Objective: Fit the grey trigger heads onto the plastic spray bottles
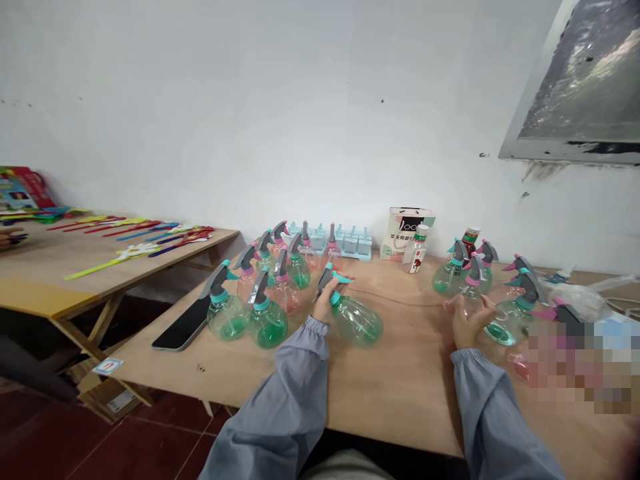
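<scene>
My left hand (326, 300) is closed round the grey and teal spray head of a green spray bottle (359, 322), which is tilted with its base toward the right. On the right, my right hand (471, 320) has its fingers curled at a clear pink spray bottle (470, 293) among the right-hand group. Green and pink bottles, such as a green one (269, 325), stand in a cluster left of my left hand. Another green bottle (507, 320) is just right of my right hand.
A black phone (183, 325) lies at the table's left. Behind are light blue moulds (355, 245), a paper bag (397, 233) and a white-labelled bottle (417, 252). Colourful plastic hand-shaped sticks (135, 252) lie on the left table, where another person's hand (11, 238) shows.
</scene>
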{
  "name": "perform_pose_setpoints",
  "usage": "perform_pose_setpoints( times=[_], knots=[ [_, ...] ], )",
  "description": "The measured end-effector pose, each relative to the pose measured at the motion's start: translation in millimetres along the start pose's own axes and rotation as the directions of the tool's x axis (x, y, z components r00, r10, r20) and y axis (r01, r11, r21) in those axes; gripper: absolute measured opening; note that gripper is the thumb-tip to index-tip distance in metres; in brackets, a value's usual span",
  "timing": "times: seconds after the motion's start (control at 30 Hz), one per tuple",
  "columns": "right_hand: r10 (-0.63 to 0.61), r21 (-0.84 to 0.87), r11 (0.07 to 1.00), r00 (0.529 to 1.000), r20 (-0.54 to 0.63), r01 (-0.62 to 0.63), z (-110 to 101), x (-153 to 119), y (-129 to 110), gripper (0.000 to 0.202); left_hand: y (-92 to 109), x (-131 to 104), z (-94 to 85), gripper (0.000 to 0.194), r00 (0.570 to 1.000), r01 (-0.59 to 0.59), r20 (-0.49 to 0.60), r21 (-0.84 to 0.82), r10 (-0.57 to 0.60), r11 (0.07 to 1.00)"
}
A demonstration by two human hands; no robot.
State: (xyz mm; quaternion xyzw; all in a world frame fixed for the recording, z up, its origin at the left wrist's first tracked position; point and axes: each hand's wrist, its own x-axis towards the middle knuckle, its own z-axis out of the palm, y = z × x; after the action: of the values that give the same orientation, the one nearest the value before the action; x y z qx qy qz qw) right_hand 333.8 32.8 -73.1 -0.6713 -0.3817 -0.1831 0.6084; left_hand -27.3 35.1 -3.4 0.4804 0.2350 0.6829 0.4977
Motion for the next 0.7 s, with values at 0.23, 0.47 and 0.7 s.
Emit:
perform_pose_setpoints(
  times=[0.23, 0.47, 0.7],
  knots=[
    [0.029, -0.004, 1.0, 0.999, -0.041, -0.029, 18.8, 2.7, 18.4, 0.089, 0.9, -0.2, 1.1, 0.027, 0.998, 0.066, -0.003, -0.002, -0.066, 0.998],
    [0.074, 0.025, 0.997, 0.997, -0.007, -0.074, 25.6, 5.0, 23.3, 0.112, 10.2, -2.7, 0.6, 0.03, 0.998, 0.048, -0.028, -0.021, -0.049, 0.999],
    [0.07, 0.077, 0.995, 0.997, -0.012, -0.069, 24.4, 3.0, 26.6, 0.108, 13.2, -3.5, 0.5, 0.038, 0.997, 0.077, 0.009, 0.041, -0.077, 0.996]
  ],
)
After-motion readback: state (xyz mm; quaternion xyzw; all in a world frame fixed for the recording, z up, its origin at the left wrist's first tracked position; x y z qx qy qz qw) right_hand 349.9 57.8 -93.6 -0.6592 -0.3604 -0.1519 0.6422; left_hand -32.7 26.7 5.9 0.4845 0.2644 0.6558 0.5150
